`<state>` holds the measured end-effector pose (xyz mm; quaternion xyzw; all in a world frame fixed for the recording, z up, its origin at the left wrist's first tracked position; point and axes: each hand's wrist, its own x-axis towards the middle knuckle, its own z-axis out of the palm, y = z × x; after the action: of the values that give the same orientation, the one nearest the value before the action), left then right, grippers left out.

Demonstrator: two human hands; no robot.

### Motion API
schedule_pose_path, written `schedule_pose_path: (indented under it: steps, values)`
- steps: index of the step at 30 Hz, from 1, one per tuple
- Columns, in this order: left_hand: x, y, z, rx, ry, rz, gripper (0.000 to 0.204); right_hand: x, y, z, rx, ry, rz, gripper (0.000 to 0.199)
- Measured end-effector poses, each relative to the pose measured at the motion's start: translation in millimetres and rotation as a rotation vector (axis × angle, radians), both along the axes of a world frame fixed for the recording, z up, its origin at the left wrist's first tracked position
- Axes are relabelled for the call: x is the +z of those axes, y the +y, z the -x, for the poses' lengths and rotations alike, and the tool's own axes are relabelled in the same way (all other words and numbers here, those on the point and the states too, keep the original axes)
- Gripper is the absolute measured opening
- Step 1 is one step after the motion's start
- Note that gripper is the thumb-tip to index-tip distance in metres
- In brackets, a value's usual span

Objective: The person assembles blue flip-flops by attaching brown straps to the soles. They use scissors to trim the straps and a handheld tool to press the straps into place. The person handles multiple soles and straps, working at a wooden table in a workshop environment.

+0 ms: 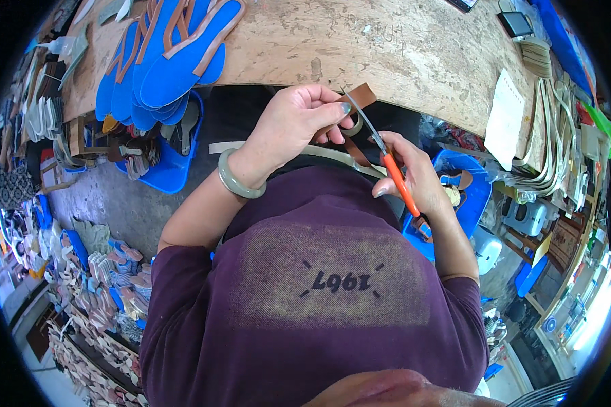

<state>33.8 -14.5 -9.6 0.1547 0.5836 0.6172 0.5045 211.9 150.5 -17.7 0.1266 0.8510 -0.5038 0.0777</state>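
Observation:
My left hand (309,119) pinches a brown leather strip (362,96) just beyond the table's front edge. The strip's wide end sticks out past my fingertips, and a narrower brown length hangs below them. A pair of scissors with orange handles (400,184) is in my right hand (417,169). Their blades (364,118) point up and to the left and meet the strip beside my left fingertips. Whether they are cutting into it, I cannot tell. A pale strap or ring shows partly behind my left fingers.
Blue shoe soles with brown straps (173,74) overlap at the left of the wooden table (299,47). Blue bins (173,163) stand on both sides below. At the right lie a white paper sheet (505,121) and long pale strips (553,142). Piled footwear parts (119,271) cover the left floor.

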Motion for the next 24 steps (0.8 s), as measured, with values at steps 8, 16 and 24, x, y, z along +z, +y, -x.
schedule_pose_path:
  steps: [8,16,24]
  values:
    - [0,-3,4,-0.029,-0.024,0.018,0.015,-1,-5,-2,-0.136,-0.041,0.182,0.077]
    - [-1,-9,15,-0.04,-0.05,0.022,0.016,22,44,30,-0.15,0.115,-0.259,0.063]
    - [-13,-22,21,0.054,-0.02,-0.138,0.015,52,100,118,0.044,0.028,-1.139,0.034]
